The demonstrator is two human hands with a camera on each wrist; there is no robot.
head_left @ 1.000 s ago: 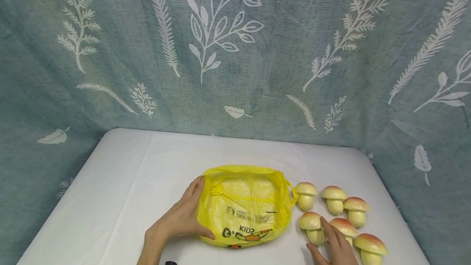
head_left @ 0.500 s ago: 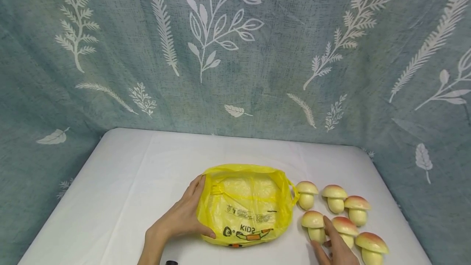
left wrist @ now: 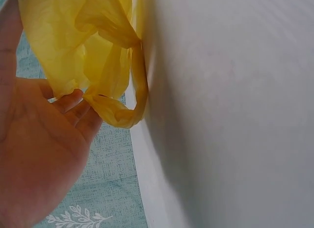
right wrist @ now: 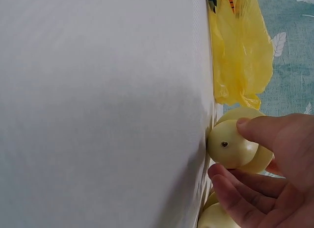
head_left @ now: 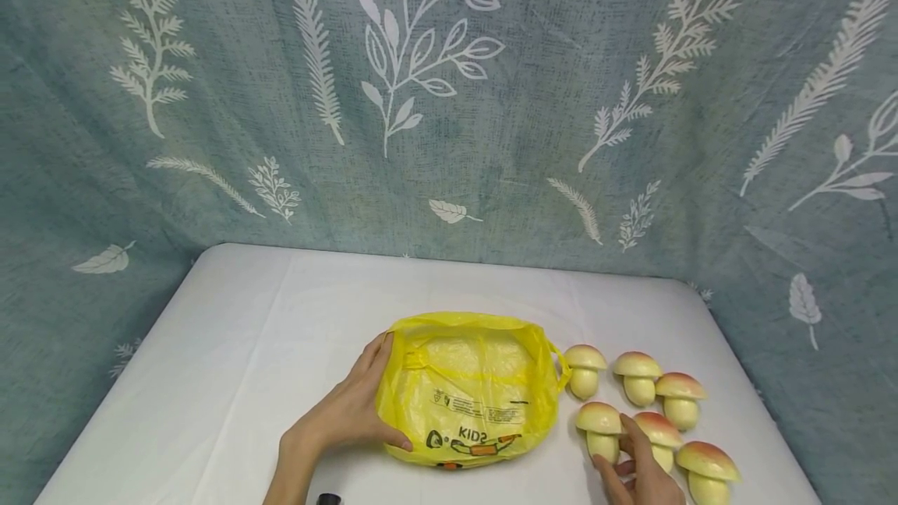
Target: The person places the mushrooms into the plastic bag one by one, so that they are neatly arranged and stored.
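A yellow plastic bag [head_left: 466, 396] sits on the white table, its wide mouth facing up and dark print on its near side. My left hand [head_left: 347, 411] holds the bag's left side, thumb in front and fingers round the back; the left wrist view shows the fingers against the thin yellow plastic [left wrist: 64, 46]. To the right of the bag, my right hand [head_left: 645, 470] grips a toy mushroom [head_left: 599, 421] with pale stem and yellowish cap. In the right wrist view the thumb [right wrist: 252, 130] presses on the mushroom's stem [right wrist: 233, 152], which has a small dark hole in its base.
Several more toy mushrooms with reddish caps lie around the right hand, one [head_left: 584, 372] beside the bag's handle loop and another [head_left: 708, 466] at the near right. A small black object [head_left: 328, 499] shows at the bottom edge. A green leaf-patterned curtain [head_left: 449, 100] hangs behind the table [head_left: 245, 333].
My right thumb and fingers have closed in from hovering over the mushroom to gripping it. The left hand and the bag have stayed where they were.
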